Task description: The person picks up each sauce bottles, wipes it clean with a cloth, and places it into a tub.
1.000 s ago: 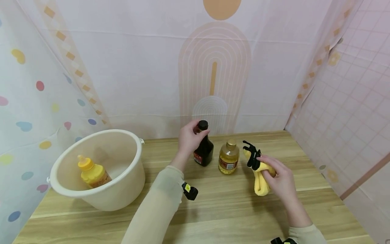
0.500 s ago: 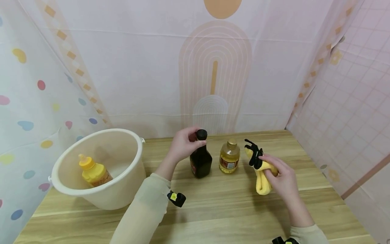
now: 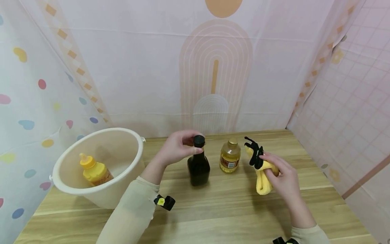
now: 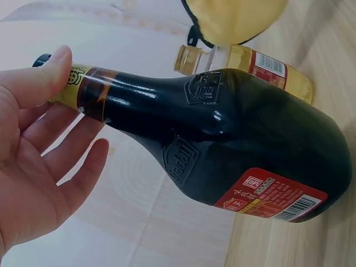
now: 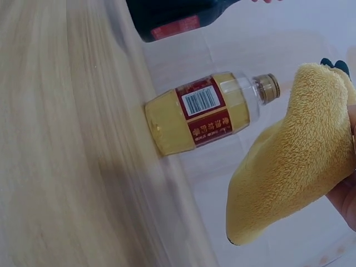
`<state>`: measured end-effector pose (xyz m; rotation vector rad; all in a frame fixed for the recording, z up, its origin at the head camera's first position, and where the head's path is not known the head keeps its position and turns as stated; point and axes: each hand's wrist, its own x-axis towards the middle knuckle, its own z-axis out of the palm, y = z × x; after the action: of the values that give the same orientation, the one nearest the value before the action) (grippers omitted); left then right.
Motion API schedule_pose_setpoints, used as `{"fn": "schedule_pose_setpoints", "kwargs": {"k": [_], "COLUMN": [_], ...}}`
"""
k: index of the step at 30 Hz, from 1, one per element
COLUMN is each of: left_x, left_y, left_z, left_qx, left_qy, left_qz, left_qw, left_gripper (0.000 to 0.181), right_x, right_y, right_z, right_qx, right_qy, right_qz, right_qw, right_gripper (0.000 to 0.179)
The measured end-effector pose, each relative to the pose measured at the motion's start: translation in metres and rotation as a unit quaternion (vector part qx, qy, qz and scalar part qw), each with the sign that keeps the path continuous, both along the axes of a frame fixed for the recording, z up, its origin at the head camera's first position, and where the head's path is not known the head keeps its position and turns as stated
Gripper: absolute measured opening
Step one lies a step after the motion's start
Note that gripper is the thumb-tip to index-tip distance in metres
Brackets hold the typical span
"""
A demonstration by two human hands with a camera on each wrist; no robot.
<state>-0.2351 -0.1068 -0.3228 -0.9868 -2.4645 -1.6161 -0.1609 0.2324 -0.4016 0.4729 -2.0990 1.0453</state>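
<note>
My left hand (image 3: 179,148) pinches a dark soy sauce bottle (image 3: 198,169) at its neck, just under the black cap. Its red label (image 4: 272,194) shows in the left wrist view. The bottle is about upright; whether its base touches the table I cannot tell. My right hand (image 3: 282,176) holds a folded yellow fluffy cloth (image 3: 263,183) with black edging, pinched between thumb and fingers; in the right wrist view the cloth (image 5: 295,150) hides part of the hand. Between the two hands a bottle of golden oil (image 3: 230,157) stands on the table, touched by neither.
A white bucket (image 3: 128,183) stands on the left of the wooden table (image 3: 219,217). Inside it leans a yellow squeeze bottle (image 3: 95,172) with a nozzle. Patterned curtains (image 3: 146,67) hang behind the table and at both sides.
My left hand has moved left and nearer to me, bringing the soy sauce bottle along, away from the oil bottle. The right hand and its cloth have hardly moved.
</note>
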Motion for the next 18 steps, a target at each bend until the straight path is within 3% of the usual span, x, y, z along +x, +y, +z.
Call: {"fn": "schedule_pose_setpoints", "kwargs": {"k": [18], "left_x": [0.005], "left_y": [-0.016], "left_z": [-0.011], "left_qx": [-0.003], "left_qy": [-0.005], "left_qz": [-0.078], "left_qw": [0.9969], "left_gripper": [0.033], "right_x": [0.007], "right_y": [-0.020], "right_z": [0.017], "right_qx": [0.005], "right_qy": [0.046], "right_qz": [0.066], "right_qw": [0.9968], "right_gripper": [0.044]}}
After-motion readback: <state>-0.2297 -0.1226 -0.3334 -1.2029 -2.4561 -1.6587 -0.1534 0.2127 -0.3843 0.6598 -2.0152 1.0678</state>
